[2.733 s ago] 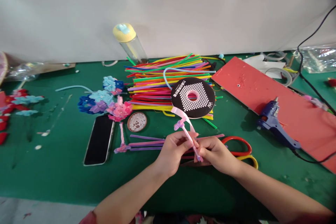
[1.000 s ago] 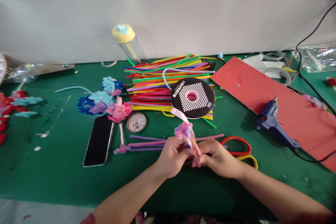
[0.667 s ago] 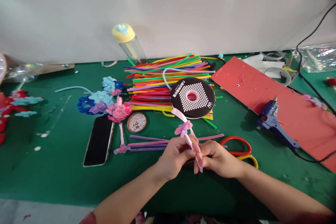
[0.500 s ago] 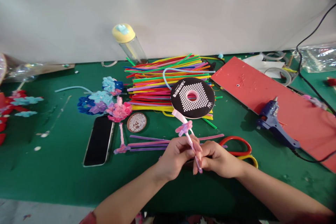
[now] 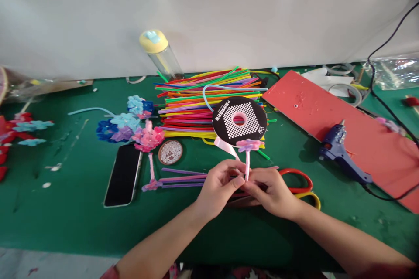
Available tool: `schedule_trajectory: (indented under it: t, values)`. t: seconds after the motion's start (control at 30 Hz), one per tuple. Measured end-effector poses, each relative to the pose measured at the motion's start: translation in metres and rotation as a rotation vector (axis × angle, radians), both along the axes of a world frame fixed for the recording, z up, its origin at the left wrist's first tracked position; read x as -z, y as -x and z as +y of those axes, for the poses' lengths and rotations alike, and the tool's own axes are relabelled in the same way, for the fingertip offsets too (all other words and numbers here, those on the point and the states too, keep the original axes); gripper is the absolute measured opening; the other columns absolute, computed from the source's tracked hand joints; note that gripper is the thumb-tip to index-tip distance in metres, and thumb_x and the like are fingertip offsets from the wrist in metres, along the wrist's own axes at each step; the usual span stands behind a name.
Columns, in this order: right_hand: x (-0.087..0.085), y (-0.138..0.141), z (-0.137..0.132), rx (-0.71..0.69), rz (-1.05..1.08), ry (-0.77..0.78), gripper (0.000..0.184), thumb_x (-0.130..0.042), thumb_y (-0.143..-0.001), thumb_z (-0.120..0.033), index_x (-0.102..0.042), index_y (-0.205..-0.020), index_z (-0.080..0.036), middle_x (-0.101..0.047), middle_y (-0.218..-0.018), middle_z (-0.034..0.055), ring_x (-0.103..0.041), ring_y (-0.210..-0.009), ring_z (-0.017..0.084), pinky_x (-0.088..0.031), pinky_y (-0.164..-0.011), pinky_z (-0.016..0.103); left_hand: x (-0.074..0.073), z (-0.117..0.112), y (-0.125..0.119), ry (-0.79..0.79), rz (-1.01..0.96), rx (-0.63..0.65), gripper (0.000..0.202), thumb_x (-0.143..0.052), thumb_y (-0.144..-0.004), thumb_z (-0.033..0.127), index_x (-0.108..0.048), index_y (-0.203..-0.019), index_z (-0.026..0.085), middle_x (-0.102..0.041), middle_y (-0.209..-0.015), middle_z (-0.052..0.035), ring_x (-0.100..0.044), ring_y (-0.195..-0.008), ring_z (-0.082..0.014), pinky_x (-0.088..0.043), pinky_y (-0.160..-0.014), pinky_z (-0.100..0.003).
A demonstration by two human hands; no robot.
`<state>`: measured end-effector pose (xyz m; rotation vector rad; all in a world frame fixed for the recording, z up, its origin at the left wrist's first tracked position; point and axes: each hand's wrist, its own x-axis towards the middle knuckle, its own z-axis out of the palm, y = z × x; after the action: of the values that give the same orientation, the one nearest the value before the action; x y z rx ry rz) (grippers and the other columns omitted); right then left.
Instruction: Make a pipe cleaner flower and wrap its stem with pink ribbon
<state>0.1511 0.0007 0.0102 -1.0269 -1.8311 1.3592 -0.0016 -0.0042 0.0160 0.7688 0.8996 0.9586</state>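
Pink-and-purple flower upright, stem pinched low in fingertips of left hand and right hand; pale ribbon runs from black spool toward them.

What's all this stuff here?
Pipe cleaners: many, multicoloured, centre
Reel: 1, black-white, on pipe cleaners
Ribbon: 1, pink, by reel
Held flower: 1, pink-purple, before reel
Loose stems: several, pink-purple, front centre
Scissors: 1, red-yellow, front right
Board: 1, red, right
Glue gun: 1, blue, on board
Phone: 1, black, left
Flower cluster: 1, mixed, behind phone
Second flower: 1, pink-purple, beside phone
Bead dish: 1, brown-white, beside phone
Bottle: 1, clear-yellow, rear
Decorations: several, mixed, far left
Tape rolls: 2, pale, rear right
Bags: 2, clear, edges
Table: 1, green, beneath
Left hand: 1, at held flower
Right hand: 1, at held flower
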Motion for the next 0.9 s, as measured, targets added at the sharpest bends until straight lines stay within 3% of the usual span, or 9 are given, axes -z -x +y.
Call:
schedule_trajectory:
  t: [0.1,0.27,0.43,0.7,0.9]
  values:
    - [-0.001,-0.001,0.000,0.099,-0.087,-0.136,0.035,-0.044,-0.086,-0.022,-0.043,-0.052,-0.016,-0.044,-0.051,-0.0017,-0.039,-0.049,0.007,-0.032,-0.048,0.020,-0.001,0.002,0.000,-0.008,0.142,0.013,0.014,-0.071,-0.065,0.019,-0.065,-0.078,0.015,-0.062,-0.079,-0.0020,-0.057,-0.071,-0.0113,-0.047,-0.067,-0.021]
    - [-0.001,-0.002,0.002,0.012,-0.048,-0.156,0.032,-0.042,-0.087,-0.020,-0.044,-0.056,-0.016,-0.045,-0.054,-0.0016,-0.041,-0.050,0.007,-0.033,-0.049,0.018,-0.004,0.003,-0.001,-0.036,0.260,0.016,0.015,-0.075,-0.058,0.012,-0.063,-0.066,0.014,-0.060,-0.066,0.0011,-0.057,-0.064,-0.0103,-0.047,-0.062,-0.019]
    - [0.004,-0.001,0.001,-0.028,-0.007,-0.234,0.032,-0.036,-0.089,-0.019,-0.039,-0.057,-0.018,-0.043,-0.056,-0.0018,-0.040,-0.051,0.008,-0.034,-0.050,0.019,-0.003,0.001,-0.001,-0.146,0.348,0.012,0.009,-0.070,-0.063,0.011,-0.063,-0.067,0.015,-0.060,-0.068,-0.0001,-0.058,-0.063,-0.0114,-0.049,-0.059,-0.021]
    - [0.004,0.001,-0.001,0.054,-0.231,-0.417,0.029,-0.033,-0.088,-0.015,-0.039,-0.060,-0.019,-0.044,-0.053,-0.0022,-0.038,-0.046,0.008,-0.032,-0.044,0.019,0.005,-0.003,0.000,-0.686,0.663,-0.103,0.014,-0.058,-0.072,0.002,-0.064,-0.066,0.013,-0.064,-0.067,-0.0049,-0.061,-0.065,-0.0116,-0.050,-0.062,-0.019]
    - [0.006,0.004,-0.002,0.028,-0.434,-0.521,0.030,-0.029,-0.087,-0.013,-0.048,-0.065,-0.017,-0.053,-0.059,0.0022,-0.048,-0.052,0.012,-0.039,-0.048,0.023,0.010,-0.007,0.001,-0.859,0.853,-0.135,0.018,-0.048,-0.076,0.001,-0.060,-0.072,0.013,-0.061,-0.069,-0.0055,-0.059,-0.069,-0.0135,-0.050,-0.063,-0.024]
